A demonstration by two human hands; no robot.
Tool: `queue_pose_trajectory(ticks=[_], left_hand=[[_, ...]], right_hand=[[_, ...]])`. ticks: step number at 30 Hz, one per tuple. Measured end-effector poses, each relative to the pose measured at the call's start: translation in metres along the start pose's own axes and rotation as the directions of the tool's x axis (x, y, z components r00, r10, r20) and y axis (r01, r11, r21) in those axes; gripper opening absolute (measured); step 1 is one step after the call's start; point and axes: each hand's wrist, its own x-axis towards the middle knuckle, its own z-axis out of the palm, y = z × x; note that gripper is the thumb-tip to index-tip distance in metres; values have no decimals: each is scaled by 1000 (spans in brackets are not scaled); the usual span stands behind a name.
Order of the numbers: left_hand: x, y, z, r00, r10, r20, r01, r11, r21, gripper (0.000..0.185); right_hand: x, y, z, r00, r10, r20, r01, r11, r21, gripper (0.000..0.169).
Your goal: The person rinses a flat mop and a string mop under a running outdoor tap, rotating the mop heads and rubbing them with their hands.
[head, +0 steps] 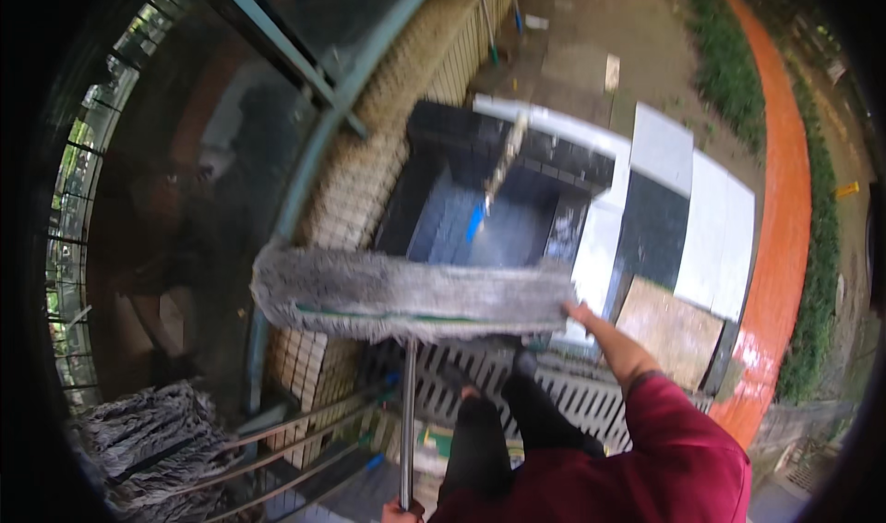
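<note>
A wide grey dust mop head (pixel 415 284) is raised crosswise in front of me, with a thin green strip along its near side. Its shiny metal pole (pixel 408 419) runs down towards my body. My left hand (pixel 403 510), at the bottom edge of the picture, is wrapped around that pole. At the mop head's right end, my right hand (pixel 580 312) grips the fringe. Beyond the mop is a dark tiled basin (pixel 429 125), whose near part the mop hides. A stick (pixel 509 152) with a blue end stands over the basin.
Several used mops (pixel 159 440) lean at the lower left, their handles (pixel 297 447) crossing beside my legs. A slotted drain grate (pixel 581 398) lies underfoot. A tiled ledge (pixel 346 211) and window (pixel 228 197) run along the left. White panels (pixel 713 239) and an orange path (pixel 775 246) are right.
</note>
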Motion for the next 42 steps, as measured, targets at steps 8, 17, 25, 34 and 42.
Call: queue_pose_trajectory(ticks=[8, 17, 25, 34, 42], left_hand=[[-23, 91, 22, 990, -119, 76, 117, 993, 27, 11], [-95, 126, 17, 998, 33, 59, -57, 881, 470, 23], [4, 19, 11, 835, 332, 440, -469, 847, 251, 27], [64, 106, 48, 711, -13, 703, -154, 973, 173, 16], [127, 144, 24, 673, -75, 736, 67, 997, 41, 12]], right_hand=[[61, 0, 7, 969, 84, 231, -207, 787, 581, 71], [-5, 92, -64, 991, -51, 126, -90, 443, 892, 44], [-152, 267, -184, 998, -44, -51, 55, 108, 993, 55], [-276, 175, -179, 976, -102, -191, 189, -29, 982, 35], [-326, -67, -78, 909, -362, -206, 277, 156, 948, 46]])
